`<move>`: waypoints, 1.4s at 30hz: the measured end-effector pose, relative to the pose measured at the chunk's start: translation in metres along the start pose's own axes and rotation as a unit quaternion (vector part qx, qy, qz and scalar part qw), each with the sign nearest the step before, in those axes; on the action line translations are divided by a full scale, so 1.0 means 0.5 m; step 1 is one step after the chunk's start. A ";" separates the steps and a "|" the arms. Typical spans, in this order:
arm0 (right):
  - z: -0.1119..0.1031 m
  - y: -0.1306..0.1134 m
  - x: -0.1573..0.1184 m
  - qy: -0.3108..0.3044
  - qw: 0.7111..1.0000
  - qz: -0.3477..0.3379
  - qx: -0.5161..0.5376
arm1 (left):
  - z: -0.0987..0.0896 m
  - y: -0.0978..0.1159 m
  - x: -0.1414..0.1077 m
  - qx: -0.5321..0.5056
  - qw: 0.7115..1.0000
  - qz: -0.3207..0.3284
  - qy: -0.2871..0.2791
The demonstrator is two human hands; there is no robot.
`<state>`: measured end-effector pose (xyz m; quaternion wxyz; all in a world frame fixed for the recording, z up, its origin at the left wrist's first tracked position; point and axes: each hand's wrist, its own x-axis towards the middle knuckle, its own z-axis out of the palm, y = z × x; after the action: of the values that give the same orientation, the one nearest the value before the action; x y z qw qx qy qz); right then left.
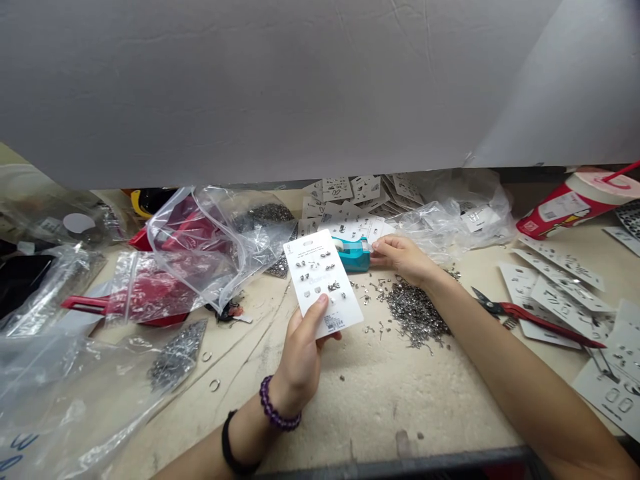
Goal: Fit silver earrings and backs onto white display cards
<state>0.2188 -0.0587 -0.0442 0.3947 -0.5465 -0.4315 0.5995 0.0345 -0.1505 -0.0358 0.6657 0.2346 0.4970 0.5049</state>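
Observation:
My left hand (303,353) grips the lower edge of a white card (320,267), its thumb on the front face. Small metal pieces sit in rows on the card. Just right of it is a teal tape dispenser (356,255), partly hidden behind the card. At the dispenser's right end is my right hand (403,259), thumb and fingers pinched together; what lies between the fingertips is too small to make out. Below my right hand, a heap of small metal pieces (417,310) spreads over the worktable (370,407).
Clear plastic bags (220,247) and a red scoop (150,287) lie at the left. Red-handled pliers (535,317) rest among cards (570,293) at the right, below a red cup (575,203). More cards (365,190) are piled behind. A grey panel (300,87) spans the top.

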 end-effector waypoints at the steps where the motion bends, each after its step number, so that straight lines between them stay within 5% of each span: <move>1: 0.001 0.000 0.001 -0.003 1.000 0.000 -0.002 | 0.000 0.000 0.000 0.000 1.000 0.000 -0.001; 15: -0.004 0.009 0.006 -0.047 0.999 -0.010 -0.026 | 0.001 -0.007 -0.001 0.017 1.000 -0.010 -0.006; 24: 0.010 0.009 -0.005 0.050 0.989 -0.041 -0.132 | 0.001 -0.001 -0.002 0.051 0.998 0.007 -0.027; 30: -0.013 -0.056 -0.101 0.099 0.952 -0.135 -0.256 | -0.005 -0.008 -0.004 0.084 0.995 0.012 -0.048; 36: 0.049 -0.028 -0.174 -0.025 0.984 -0.147 -0.093 | -0.004 -0.017 -0.013 0.124 0.983 0.022 -0.134; 42: 0.064 0.010 -0.175 0.009 0.989 -0.145 0.022 | 0.002 0.000 -0.018 0.107 0.965 0.026 -0.239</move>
<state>0.1949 -0.1456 -0.0206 0.4926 -0.4748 -0.4895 0.5406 0.0356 -0.1583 -0.0316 0.7225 0.4311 0.3683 0.3956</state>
